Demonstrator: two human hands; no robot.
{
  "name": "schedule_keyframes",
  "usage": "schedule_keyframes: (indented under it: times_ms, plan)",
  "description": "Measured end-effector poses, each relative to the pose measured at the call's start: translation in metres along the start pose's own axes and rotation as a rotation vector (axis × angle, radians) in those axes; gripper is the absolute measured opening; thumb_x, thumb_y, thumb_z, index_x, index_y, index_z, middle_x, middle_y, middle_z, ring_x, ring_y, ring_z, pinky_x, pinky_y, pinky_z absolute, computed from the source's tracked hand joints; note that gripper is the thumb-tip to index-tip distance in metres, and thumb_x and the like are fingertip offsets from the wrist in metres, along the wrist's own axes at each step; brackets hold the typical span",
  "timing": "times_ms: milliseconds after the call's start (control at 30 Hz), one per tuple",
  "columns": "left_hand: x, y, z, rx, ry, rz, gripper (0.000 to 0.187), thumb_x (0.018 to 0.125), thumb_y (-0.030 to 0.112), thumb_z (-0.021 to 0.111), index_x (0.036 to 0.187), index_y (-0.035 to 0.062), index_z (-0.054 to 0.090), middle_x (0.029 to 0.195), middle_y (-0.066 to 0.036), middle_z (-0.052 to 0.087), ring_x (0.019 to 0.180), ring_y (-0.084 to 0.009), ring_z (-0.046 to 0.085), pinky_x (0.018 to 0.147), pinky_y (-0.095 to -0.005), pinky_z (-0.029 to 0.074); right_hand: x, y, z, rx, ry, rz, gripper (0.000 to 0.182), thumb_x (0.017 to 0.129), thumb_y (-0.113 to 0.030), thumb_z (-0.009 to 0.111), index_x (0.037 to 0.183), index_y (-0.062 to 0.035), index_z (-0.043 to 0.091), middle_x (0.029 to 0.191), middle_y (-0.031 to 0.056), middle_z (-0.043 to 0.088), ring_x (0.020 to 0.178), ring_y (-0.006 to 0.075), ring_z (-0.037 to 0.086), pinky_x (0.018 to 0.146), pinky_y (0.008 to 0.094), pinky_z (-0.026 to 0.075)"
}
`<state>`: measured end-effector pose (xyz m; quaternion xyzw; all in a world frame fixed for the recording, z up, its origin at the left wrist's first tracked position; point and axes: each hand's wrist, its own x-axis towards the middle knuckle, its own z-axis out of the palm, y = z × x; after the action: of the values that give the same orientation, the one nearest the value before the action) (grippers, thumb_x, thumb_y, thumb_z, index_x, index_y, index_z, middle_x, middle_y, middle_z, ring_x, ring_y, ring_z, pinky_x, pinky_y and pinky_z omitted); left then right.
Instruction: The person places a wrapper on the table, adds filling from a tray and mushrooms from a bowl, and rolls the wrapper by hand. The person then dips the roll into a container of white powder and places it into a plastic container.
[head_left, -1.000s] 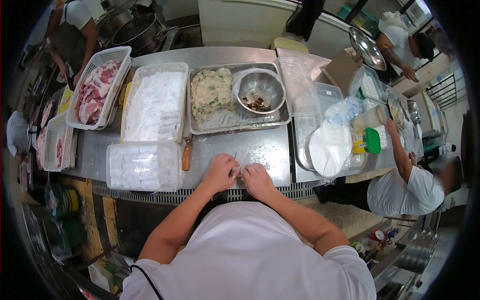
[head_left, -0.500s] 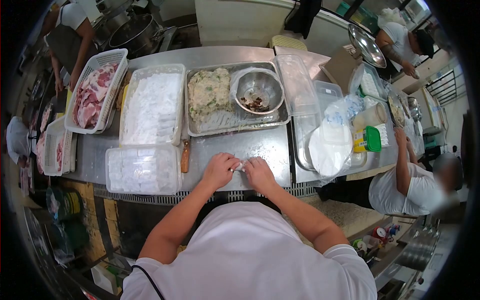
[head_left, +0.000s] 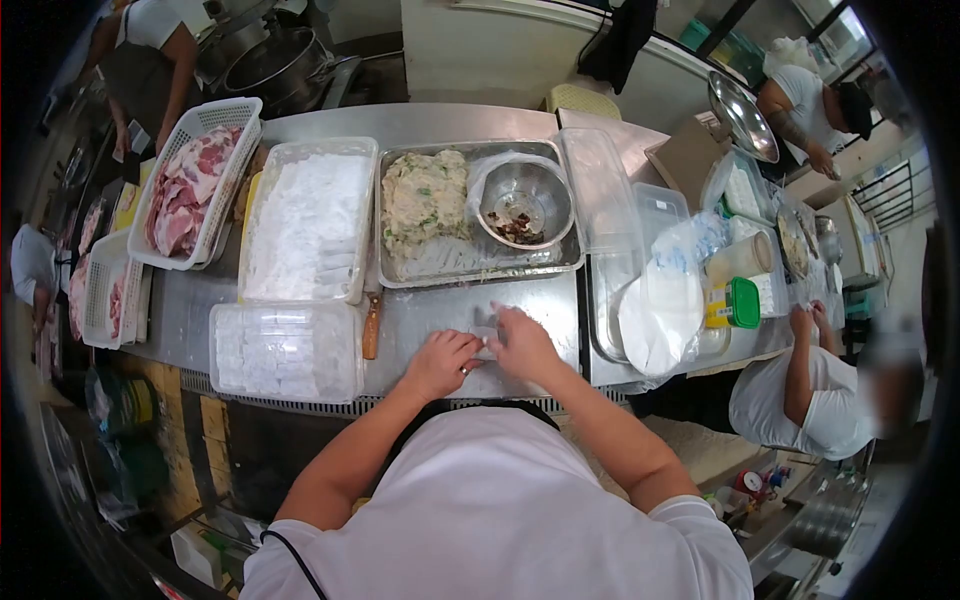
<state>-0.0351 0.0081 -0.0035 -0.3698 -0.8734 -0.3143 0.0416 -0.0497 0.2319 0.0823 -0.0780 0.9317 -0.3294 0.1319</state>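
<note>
My left hand [head_left: 443,363], a ring on one finger, is closed on a small, thin white wrapper [head_left: 485,333] low over the steel table. My right hand [head_left: 523,345] is close beside it, fingers apart and stretched forward at the wrapper's right side. Beyond my hands, a metal tray [head_left: 480,275] holds a pale minced filling with green bits [head_left: 425,200] and a steel bowl [head_left: 526,203] with dark pieces in it. A knife with a wooden handle [head_left: 371,328] lies left of my left hand.
On the left are a tub of white pieces [head_left: 308,225], a lidded plastic box [head_left: 287,350] and white baskets of raw meat [head_left: 195,190]. To the right sit a clear lid [head_left: 603,190], plastic-wrapped white sheets [head_left: 660,305] and a green-lidded tub [head_left: 735,303]. Co-workers stand left and right.
My right hand has opened from its pinch on the wrapper, its fingers lifting and reaching forward. My left hand has stayed on the wrapper, shifting slightly. The view has moved a little.
</note>
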Motion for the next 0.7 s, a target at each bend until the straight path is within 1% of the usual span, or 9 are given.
schedule_keyframes:
  times_ms: [33, 133, 233, 267, 367, 467, 567, 667, 700]
  plan:
    - [0.0, 0.0, 0.0, -0.005, 0.009, 0.002, 0.045, 0.093, 0.025, 0.078, 0.136, 0.0131, 0.071, 0.126, -0.004, 0.073, 0.112, -0.0268, 0.066, 0.095, -0.0428, 0.049, 0.016, -0.007, -0.01, 0.032, -0.007, 0.065, 0.063, 0.091, -0.026, 0.078, 0.145, 0.0034, 0.063, 0.115, 0.0265, 0.074, 0.105, 0.0449, 0.073, 0.092, 0.0503, 0.059]
    - [0.0, 0.003, -0.003, -0.02, 0.028, 0.006, 0.044, 0.094, 0.025, 0.078, 0.136, 0.0135, 0.071, 0.126, -0.004, 0.072, 0.113, -0.0275, 0.066, 0.096, -0.0436, 0.049, 0.064, -0.027, -0.027, -0.117, -0.114, 0.112, 0.056, 0.09, -0.031, 0.078, 0.131, 0.005, 0.066, 0.113, 0.0282, 0.076, 0.107, 0.047, 0.074, 0.094, 0.0528, 0.059]
    - [0.0, 0.006, -0.004, -0.032, 0.019, -0.01, 0.045, 0.093, 0.025, 0.079, 0.136, 0.0129, 0.071, 0.124, -0.005, 0.072, 0.114, -0.0288, 0.066, 0.097, -0.0446, 0.049, 0.104, -0.029, -0.014, -0.286, -0.261, 0.038, 0.056, 0.088, -0.034, 0.077, 0.126, 0.0063, 0.067, 0.117, 0.0308, 0.076, 0.111, 0.0473, 0.074, 0.097, 0.0521, 0.06]
    - [-0.001, 0.006, -0.003, -0.025, 0.01, -0.023, 0.045, 0.093, 0.026, 0.079, 0.136, 0.0134, 0.071, 0.125, -0.004, 0.072, 0.115, -0.0285, 0.065, 0.098, -0.0445, 0.049, 0.114, -0.029, -0.002, -0.267, -0.278, 0.025, 0.051, 0.084, -0.034, 0.078, 0.115, 0.0057, 0.071, 0.105, 0.0312, 0.077, 0.106, 0.0476, 0.074, 0.095, 0.0544, 0.059]
    - [-0.007, 0.006, 0.002, -0.004, -0.014, -0.048, 0.045, 0.095, 0.029, 0.077, 0.137, 0.0146, 0.071, 0.126, -0.004, 0.072, 0.117, -0.0281, 0.065, 0.1, -0.0446, 0.049, 0.131, -0.063, 0.008, -0.26, -0.436, 0.034, 0.046, 0.085, -0.032, 0.077, 0.11, 0.0059, 0.072, 0.101, 0.0323, 0.077, 0.094, 0.0463, 0.077, 0.087, 0.0529, 0.061]
    - [-0.011, 0.004, 0.008, -0.007, -0.01, -0.045, 0.045, 0.096, 0.031, 0.076, 0.138, 0.0147, 0.07, 0.126, -0.004, 0.072, 0.118, -0.028, 0.065, 0.101, -0.0451, 0.049, 0.145, -0.09, 0.029, -0.169, -0.57, 0.029, 0.051, 0.088, -0.027, 0.075, 0.125, 0.0074, 0.07, 0.096, 0.0296, 0.077, 0.073, 0.0382, 0.077, 0.069, 0.0476, 0.062]
    - [-0.012, 0.004, 0.01, -0.034, -0.002, -0.047, 0.046, 0.097, 0.031, 0.075, 0.139, 0.0145, 0.069, 0.126, -0.005, 0.072, 0.119, -0.028, 0.064, 0.104, -0.0463, 0.049, 0.144, -0.109, 0.042, 0.172, -0.553, 0.104, 0.058, 0.094, -0.017, 0.069, 0.147, 0.0053, 0.061, 0.088, 0.021, 0.076, 0.055, 0.0263, 0.069, 0.053, 0.038, 0.057]
    - [-0.014, 0.004, 0.008, -0.054, 0.0, -0.05, 0.046, 0.097, 0.031, 0.075, 0.14, 0.0145, 0.068, 0.128, -0.005, 0.071, 0.12, -0.0285, 0.064, 0.105, -0.0477, 0.049, 0.14, -0.101, 0.035, 0.846, -0.596, 0.312, 0.066, 0.097, -0.01, 0.064, 0.162, -0.0009, 0.051, 0.087, 0.0118, 0.074, 0.058, 0.0193, 0.066, 0.052, 0.032, 0.054]
    - [-0.014, 0.005, 0.008, -0.06, -0.001, -0.05, 0.047, 0.097, 0.031, 0.075, 0.14, 0.0146, 0.068, 0.129, -0.006, 0.071, 0.121, -0.0288, 0.064, 0.105, -0.0482, 0.049, 0.136, -0.094, 0.031, 0.927, -0.621, 0.315, 0.066, 0.098, -0.01, 0.064, 0.162, -0.0019, 0.051, 0.09, 0.0113, 0.074, 0.061, 0.0188, 0.066, 0.055, 0.0321, 0.055]
